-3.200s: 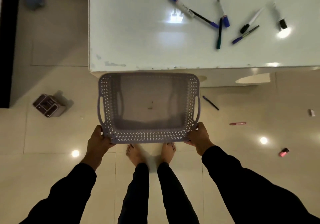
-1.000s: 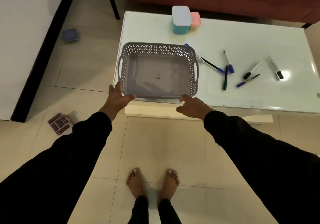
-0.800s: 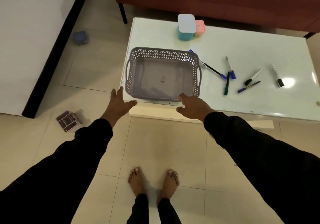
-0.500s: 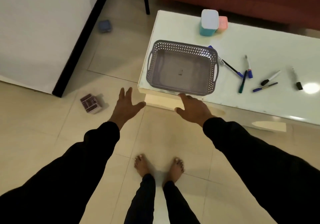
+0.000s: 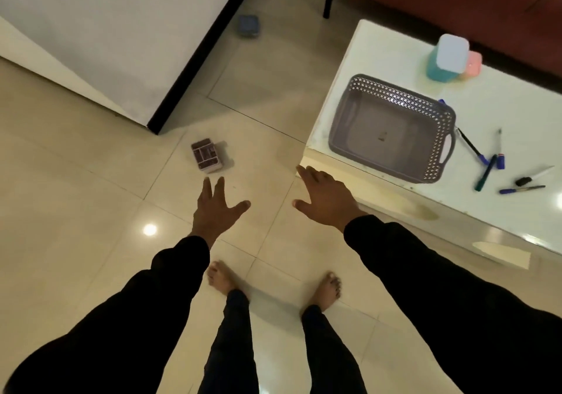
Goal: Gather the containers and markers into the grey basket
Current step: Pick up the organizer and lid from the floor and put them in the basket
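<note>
Sofa [image 5: 456, 1] cut off by top and right edges. Pink container [image 5: 473, 64] mostly hidden behind teal container [image 5: 447, 57]. Blue box [image 5: 248, 25] on floor blurred. Table [image 5: 380, 56] cropped at right.

White table [image 5: 395, 226], red sofa [image 5: 441, 1], white cabinet [image 5: 106, 28], beige tiled floor [image 5: 76, 196]

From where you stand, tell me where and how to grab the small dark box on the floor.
Come down on the dark box from above with the left hand, which hovers open nearest it. Pinch across its two long sides, thumb on one and fingers on the other. It seems to lie flat on the tiles, open top up with dividers inside, so the outer walls probably give the firmest hold.
</note>
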